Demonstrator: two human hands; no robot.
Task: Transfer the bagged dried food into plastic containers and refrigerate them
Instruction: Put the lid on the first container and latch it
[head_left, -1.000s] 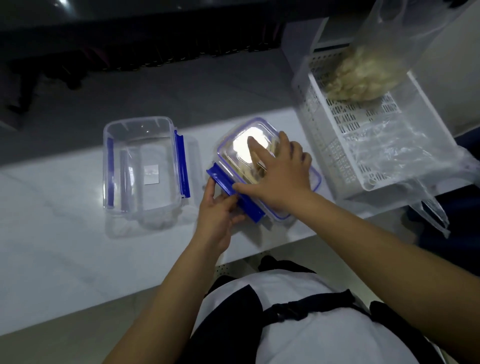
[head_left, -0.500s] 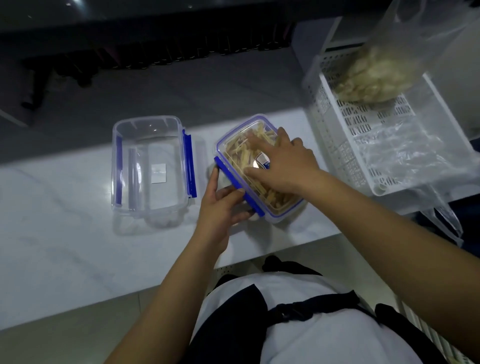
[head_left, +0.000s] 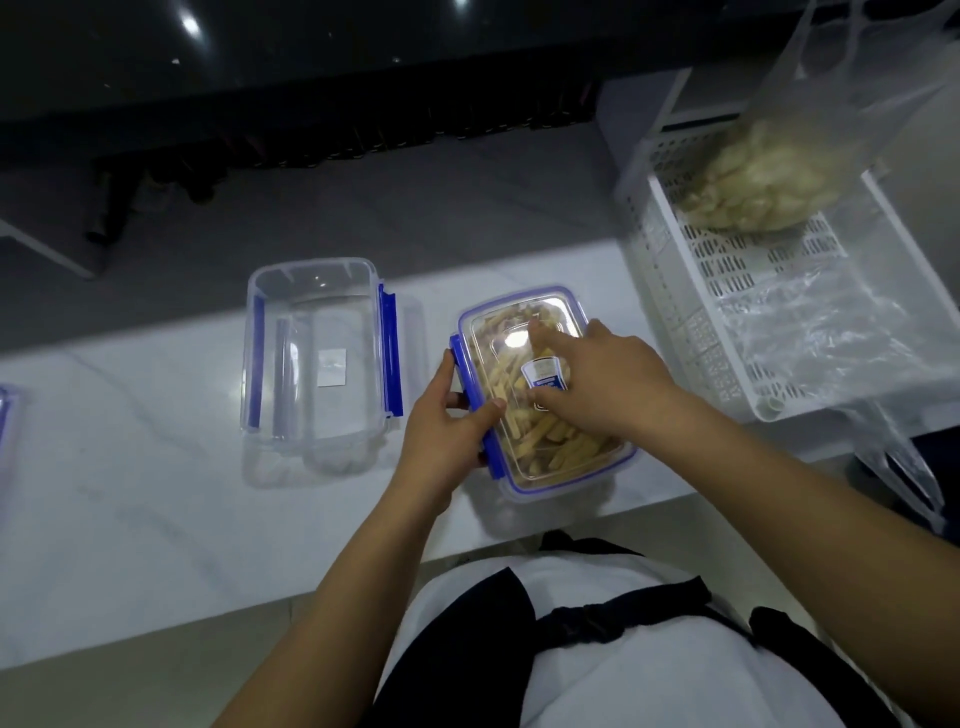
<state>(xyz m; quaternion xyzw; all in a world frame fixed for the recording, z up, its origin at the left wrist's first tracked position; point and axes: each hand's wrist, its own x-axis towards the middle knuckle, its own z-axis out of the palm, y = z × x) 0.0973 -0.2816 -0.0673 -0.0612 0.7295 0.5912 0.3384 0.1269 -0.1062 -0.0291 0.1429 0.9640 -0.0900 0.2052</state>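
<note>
Pressing flat on the lid (head_left: 540, 332), my right hand (head_left: 613, 384) stays uncurled; left hand (head_left: 447, 431) pinches the blue latch (head_left: 475, 410) (container (head_left: 571, 467) full).

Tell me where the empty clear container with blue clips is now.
In the head view, the empty container stands on the white counter, left of the filled container and just beyond the left hand.

1. My filled container (head_left: 545, 395), clear with a blue-rimmed lid on top, holds tan dried sticks near the counter's front edge.
2. An empty container (head_left: 317, 353) sits open to its left.
3. A bag of pale dried food (head_left: 769, 182) rests in the white basket (head_left: 675, 332).
</note>
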